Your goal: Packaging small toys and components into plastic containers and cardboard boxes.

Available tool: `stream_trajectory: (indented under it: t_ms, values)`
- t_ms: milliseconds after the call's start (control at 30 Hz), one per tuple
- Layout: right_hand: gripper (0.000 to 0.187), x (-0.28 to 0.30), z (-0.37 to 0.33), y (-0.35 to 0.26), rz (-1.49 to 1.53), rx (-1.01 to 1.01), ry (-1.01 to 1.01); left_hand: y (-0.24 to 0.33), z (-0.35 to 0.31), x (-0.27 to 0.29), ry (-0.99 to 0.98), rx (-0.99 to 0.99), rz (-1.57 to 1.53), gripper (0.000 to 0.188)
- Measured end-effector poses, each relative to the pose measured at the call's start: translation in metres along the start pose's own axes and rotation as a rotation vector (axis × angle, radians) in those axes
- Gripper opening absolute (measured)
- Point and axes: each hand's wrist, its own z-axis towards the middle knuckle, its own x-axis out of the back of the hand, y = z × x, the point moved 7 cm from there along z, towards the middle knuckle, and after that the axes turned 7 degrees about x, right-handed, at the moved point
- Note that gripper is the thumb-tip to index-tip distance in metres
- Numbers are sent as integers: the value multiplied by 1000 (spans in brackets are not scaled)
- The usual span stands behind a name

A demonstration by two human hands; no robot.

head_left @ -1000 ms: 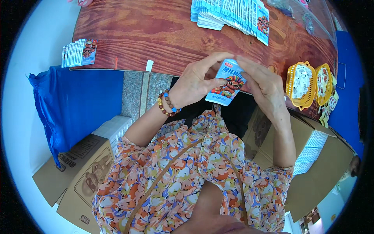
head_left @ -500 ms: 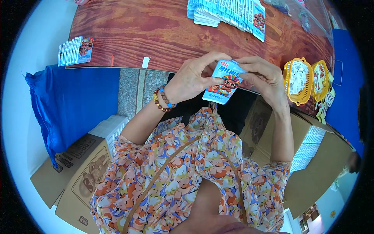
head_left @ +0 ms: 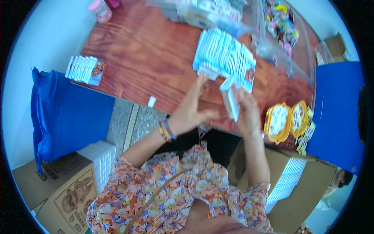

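Observation:
My right hand (head_left: 249, 114) is closed on the edge of a small blue-and-white flat box (head_left: 229, 97), tilted so that a narrow white side shows. To its left, my left hand (head_left: 188, 108) is apart from the box, with fingers and thumb spread and slightly blurred. Just beyond both hands lies a fanned stack of similar boxes (head_left: 222, 54) with pale blue edges. A shorter overlapping row of boxes (head_left: 84, 70) rests near the table's left edge.
On the wooden table (head_left: 136, 50), yellow baskets (head_left: 277, 137) hold small white packets at the right. Clear plastic bags (head_left: 272, 58) with colourful small items lie at the far right. A pink-lidded jar (head_left: 100, 11) stands far left. Open cartons (head_left: 74, 195) flank me below.
My left hand has let go of the box and moved away from it. My right hand now holds it alone, turned on edge. The view has shifted, showing more of the table's far side.

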Motion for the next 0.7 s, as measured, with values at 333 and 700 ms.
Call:
stream_trajectory:
  t_ms: [333,700]
  values:
    - [22,-121,93,-78,-1236,556,-326,29,34,76,294,-142,79,92]
    - [47,-88,347,-105,-2057,726,-429,-6,67,74,231,-38,170,93]
